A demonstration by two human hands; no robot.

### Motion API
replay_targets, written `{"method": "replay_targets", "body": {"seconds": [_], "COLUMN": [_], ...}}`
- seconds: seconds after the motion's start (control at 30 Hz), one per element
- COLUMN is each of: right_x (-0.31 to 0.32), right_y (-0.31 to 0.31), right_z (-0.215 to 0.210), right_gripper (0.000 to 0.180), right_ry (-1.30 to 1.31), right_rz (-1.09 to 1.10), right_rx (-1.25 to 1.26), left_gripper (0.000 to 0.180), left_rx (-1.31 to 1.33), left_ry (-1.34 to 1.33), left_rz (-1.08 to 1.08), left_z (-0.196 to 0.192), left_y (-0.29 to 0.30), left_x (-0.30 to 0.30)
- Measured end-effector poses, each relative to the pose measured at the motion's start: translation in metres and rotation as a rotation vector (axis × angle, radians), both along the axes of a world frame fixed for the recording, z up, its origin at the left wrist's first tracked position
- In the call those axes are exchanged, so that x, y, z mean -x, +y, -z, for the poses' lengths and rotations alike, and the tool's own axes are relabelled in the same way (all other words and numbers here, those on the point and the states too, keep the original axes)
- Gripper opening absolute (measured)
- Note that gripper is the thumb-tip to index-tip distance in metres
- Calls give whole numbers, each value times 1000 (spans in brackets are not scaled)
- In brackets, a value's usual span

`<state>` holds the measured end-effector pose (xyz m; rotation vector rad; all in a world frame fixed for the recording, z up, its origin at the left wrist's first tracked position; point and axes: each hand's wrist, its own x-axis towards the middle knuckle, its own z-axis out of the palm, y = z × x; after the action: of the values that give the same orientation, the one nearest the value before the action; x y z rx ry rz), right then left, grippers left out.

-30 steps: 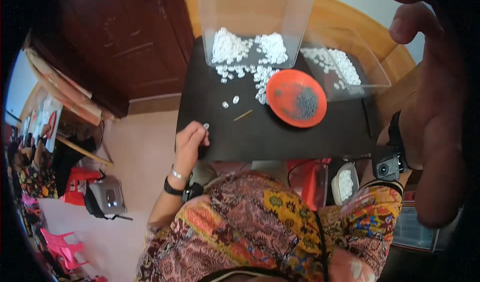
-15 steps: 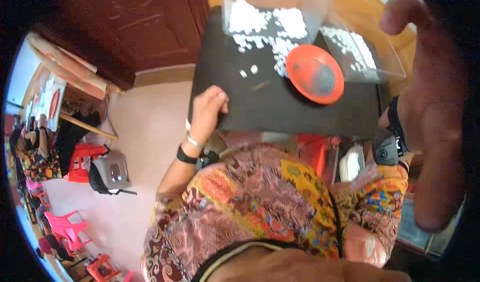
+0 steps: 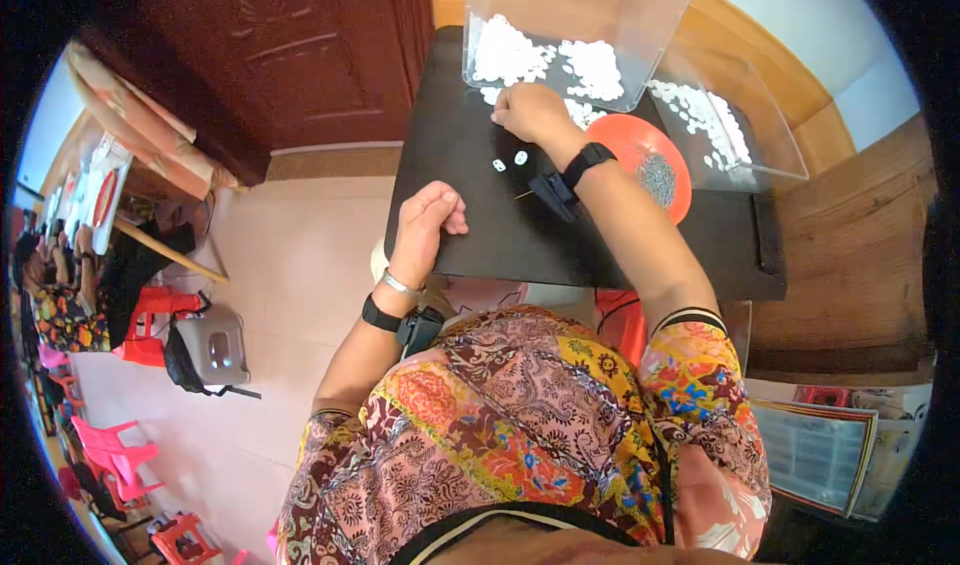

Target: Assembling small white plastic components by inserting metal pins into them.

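My right hand (image 3: pixel 538 115) reaches over the dark table, fingers curled together at the near edge of the small white pieces (image 3: pixel 508 50). What it holds, if anything, is hidden. My left hand (image 3: pixel 430 215) rests near the table's left front edge, its fingers folded in and thumb on top; I cannot make out anything in it. Between the hands lie two loose white pieces (image 3: pixel 520 158), apart from the heaps. An orange-red dish (image 3: pixel 632 133) holds a pile of thin grey metal bits (image 3: pixel 657 181), partly behind my right forearm. A thin brownish stick (image 3: pixel 523 196) lies beside the black wrist device.
Clear plastic panels (image 3: pixel 640 25) stand upright around the white heaps at the back, with more white pieces (image 3: pixel 705 120) at the right. Black straps with devices circle both wrists. A wooden panel (image 3: pixel 850 255) stands right of the table (image 3: pixel 560 250); a grey stool (image 3: pixel 215 350) is at left.
My right hand has come down from close to the camera at the far right to the white pieces, its forearm now crossing the dish. My left hand stays in nearly the same place.
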<state>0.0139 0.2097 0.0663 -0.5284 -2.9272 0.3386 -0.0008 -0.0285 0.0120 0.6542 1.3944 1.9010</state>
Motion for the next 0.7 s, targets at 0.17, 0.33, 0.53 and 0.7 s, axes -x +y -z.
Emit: {"method": "replay_targets", "body": {"seconds": [0.17, 0.33, 0.53, 0.7], "right_x": [16, 17, -24, -82], "right_y": [-4, 1, -8, -73], "right_z": [22, 28, 7, -16], "right_gripper": [15, 17, 20, 13], "right_ry": [13, -5, 114, 413], "right_rz": [98, 45, -70, -453], "right_rx": [-141, -184, -91, 321], "left_gripper": [19, 19, 19, 31], "left_rx": [13, -24, -48, 16], "left_ry": [51, 38, 48, 225], "left_rz": [16, 8, -2, 7], "left_z": [-1, 2, 3, -12], "left_y": [0, -1, 0, -3], "left_x": [-1, -2, -4, -13]}}
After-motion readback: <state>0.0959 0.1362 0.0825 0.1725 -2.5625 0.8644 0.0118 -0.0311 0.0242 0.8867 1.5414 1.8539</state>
